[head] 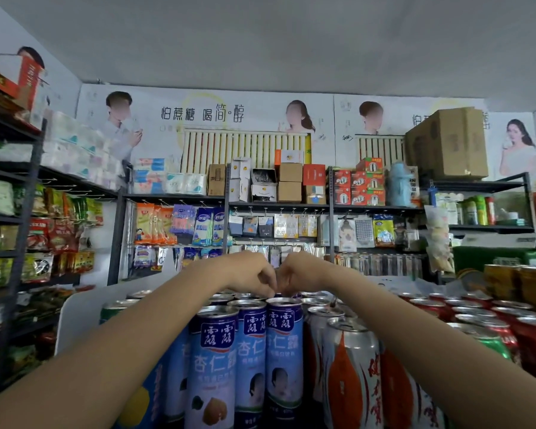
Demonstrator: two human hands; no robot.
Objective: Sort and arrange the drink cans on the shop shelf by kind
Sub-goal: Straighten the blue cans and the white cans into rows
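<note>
From the head camera we see both arms reaching forward over a block of drink cans in the near centre. The left hand (251,275) and the right hand (300,274) meet at the far side of the block, knuckles touching, fingers curled downward onto the tops of cans in the back rows. Whether either hand actually grips a can we cannot tell, since the fingertips are hidden behind the front rows.

Directly below the hands stand the blue cans (251,351), tall and upright, packed side by side in rows with their labels facing us. Just to their right, touching them, are the white-and-orange cans (350,376), also upright. Farther right lies a field of red cans (477,311), seen mostly from their tops, and beyond them, at the far right, some gold cans (520,281). At the left of the blue group a green-topped can (115,308) stands next to a white panel (75,314).

Behind the cans, dark metal shelving (279,207) runs across the far wall, hung with small packets and topped with cartons. A large cardboard box (446,142) sits on the upper right shelf. Snack bags (53,230) fill the racks on the left.
</note>
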